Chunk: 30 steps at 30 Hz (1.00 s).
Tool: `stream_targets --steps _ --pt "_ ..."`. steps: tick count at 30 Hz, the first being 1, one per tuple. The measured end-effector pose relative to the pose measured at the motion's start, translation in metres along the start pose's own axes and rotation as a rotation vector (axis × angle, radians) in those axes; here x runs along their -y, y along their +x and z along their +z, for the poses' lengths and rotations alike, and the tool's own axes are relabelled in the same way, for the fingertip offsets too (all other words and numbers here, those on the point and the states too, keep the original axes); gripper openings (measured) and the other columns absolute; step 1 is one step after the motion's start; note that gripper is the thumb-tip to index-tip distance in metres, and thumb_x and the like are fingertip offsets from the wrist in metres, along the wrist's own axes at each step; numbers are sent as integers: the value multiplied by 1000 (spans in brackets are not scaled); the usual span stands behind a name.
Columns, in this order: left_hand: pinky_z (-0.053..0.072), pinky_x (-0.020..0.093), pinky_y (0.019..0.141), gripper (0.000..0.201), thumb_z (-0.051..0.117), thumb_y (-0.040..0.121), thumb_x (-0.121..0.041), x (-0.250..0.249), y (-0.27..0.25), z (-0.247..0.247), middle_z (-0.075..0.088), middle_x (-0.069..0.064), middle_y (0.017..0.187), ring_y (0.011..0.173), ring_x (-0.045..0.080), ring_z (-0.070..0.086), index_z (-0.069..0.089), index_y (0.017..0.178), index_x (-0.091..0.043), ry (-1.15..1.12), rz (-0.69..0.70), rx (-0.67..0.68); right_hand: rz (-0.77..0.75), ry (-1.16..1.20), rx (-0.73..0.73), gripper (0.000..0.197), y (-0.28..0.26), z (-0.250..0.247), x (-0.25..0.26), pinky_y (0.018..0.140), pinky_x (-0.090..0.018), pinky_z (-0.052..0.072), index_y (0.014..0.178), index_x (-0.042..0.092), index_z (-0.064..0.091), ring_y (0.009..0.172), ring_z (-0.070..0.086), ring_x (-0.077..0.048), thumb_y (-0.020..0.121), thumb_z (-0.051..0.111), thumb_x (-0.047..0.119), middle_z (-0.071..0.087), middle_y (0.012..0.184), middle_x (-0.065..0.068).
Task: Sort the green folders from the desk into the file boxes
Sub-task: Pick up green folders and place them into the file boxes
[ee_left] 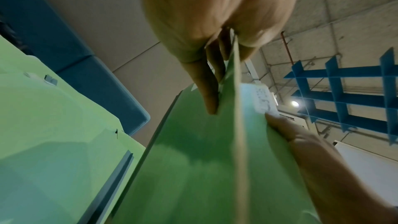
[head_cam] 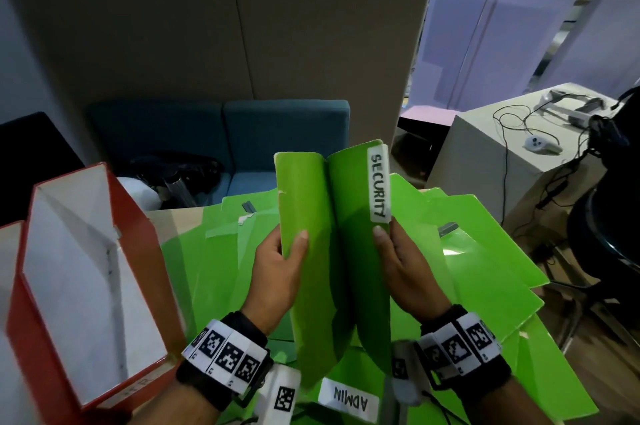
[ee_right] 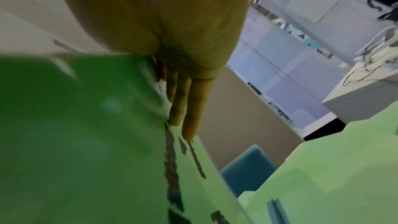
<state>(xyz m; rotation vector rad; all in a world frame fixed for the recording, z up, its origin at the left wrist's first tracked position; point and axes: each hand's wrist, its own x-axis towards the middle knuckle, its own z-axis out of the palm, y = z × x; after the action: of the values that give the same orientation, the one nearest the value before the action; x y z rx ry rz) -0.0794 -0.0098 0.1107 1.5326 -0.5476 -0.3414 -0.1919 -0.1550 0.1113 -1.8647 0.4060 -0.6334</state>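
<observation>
Above the bench point(head_cam: 180, 216), in front of the chest: one green folder point(head_cam: 332, 251) held up off the pile, partly opened like a book. Long axis runs away from the person, near end low by the wrists, far end raised and tilted toward the blue sofa point(head_cam: 221, 133). Spine fold faces the camera down the middle; the two covers bow outward to either side.

White label point(head_cam: 380, 184) along the right cover's far edge reads "SECURITY", letters running lengthwise along the folder.

Left hand point(head_cam: 277, 272) grips the left cover, thumb on the inner face, fingers point(ee_left: 206, 88) laid flat behind it; clamped on the cover edge. Right hand point(head_cam: 405, 268) grips the right cover just below the label, thumb in front, fingers point(ee_right: 185, 105) straight along the back. Both hands wear black wrist straps with printed square markers.

Below: a spread pile of green folders point(head_cam: 485, 251) overlapping flat across the bench, several showing metal clips. One near the body carries a white label point(head_cam: 348, 402) reading "ADMIN", upside down to the viewer.

Left of the pile: a red file box point(head_cam: 45, 286), standing, open top, white inside, touching the folder pile's left edge as far as can be judged. A second red box edge shows at far left.

Right background: a white cabinet point(head_cam: 485, 165) with cables and a controller on top.
</observation>
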Motion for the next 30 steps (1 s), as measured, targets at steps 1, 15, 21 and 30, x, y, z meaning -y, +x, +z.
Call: stream_targets --steps 1,15,21,30 --pt "54 23 76 12 60 92 -20 0 1 -1 69 -13 92 85 4 67 59 99 -30 22 -11 9 12 -20 -64 21 2 -5 -2 55 -24 42 112 36 45 60 44 -1 101 38 19 49 76 7" --pt "46 36 101 72 70 86 -12 13 30 -37 54 2 134 111 14 58 29 145 -17 427 0 -128 -119 -102 -349 23 -4 -45 5 71 -4 45 113 12 49 91 58 2 92 56 6 59 101 8" --pt "2 55 118 134 83 72 -32 38 40 -55 -26 7 158 148 25 -14 -26 147 -10 668 -183 -364 -242 -87 -317 23 -5 -42 9 79 -6 46 109 13 45 97 54 9 87 51 13 55 109 8" --pt "17 51 119 96 38 79 -78 21 54 -51 1 -1 163 148 21 11 7 155 -28 223 -270 -89 -346 -41 -317 21 1 -53 27 73 -7 46 102 34 44 92 55 9 89 53 21 55 103 30"
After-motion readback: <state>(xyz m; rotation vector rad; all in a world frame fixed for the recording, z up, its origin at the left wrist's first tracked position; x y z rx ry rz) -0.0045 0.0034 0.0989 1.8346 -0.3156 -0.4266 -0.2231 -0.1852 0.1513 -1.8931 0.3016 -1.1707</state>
